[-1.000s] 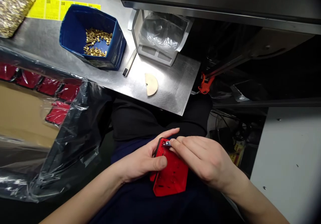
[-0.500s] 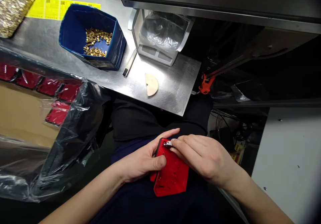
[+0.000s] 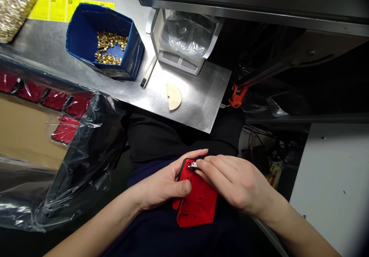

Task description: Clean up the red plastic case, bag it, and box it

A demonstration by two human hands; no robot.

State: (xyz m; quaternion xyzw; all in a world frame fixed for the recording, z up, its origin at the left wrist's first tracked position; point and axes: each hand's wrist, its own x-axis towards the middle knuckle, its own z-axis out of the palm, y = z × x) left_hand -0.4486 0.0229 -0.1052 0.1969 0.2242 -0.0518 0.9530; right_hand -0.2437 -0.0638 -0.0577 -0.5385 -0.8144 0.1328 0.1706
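Observation:
Over my lap, my left hand (image 3: pixel 170 184) grips a red plastic housing (image 3: pixel 198 203) with a black edge, its thumb pressed on the inner side. The housing is tilted, its hollow side facing up, with small holes and posts in its floor. My right hand (image 3: pixel 238 178) pinches a small silver nail clipper (image 3: pixel 192 165). The clipper's jaws rest at the housing's upper corner, close to the black edge. Fingers cover the rest of the clipper.
A blue bin (image 3: pixel 135 53) with small brass parts stands on the steel table (image 3: pixel 198 115). Nearby are a cutter knife (image 3: pixel 148 72), a pale half-disc (image 3: pixel 174 97) and a white holder (image 3: pixel 181 63) with plastic bags. Left, a lined carton (image 3: pixel 29 126) holds bagged red parts (image 3: pixel 66 129).
Both hands stay almost in place, the clipper still at the same corner of the housing. The view has shifted very slightly.

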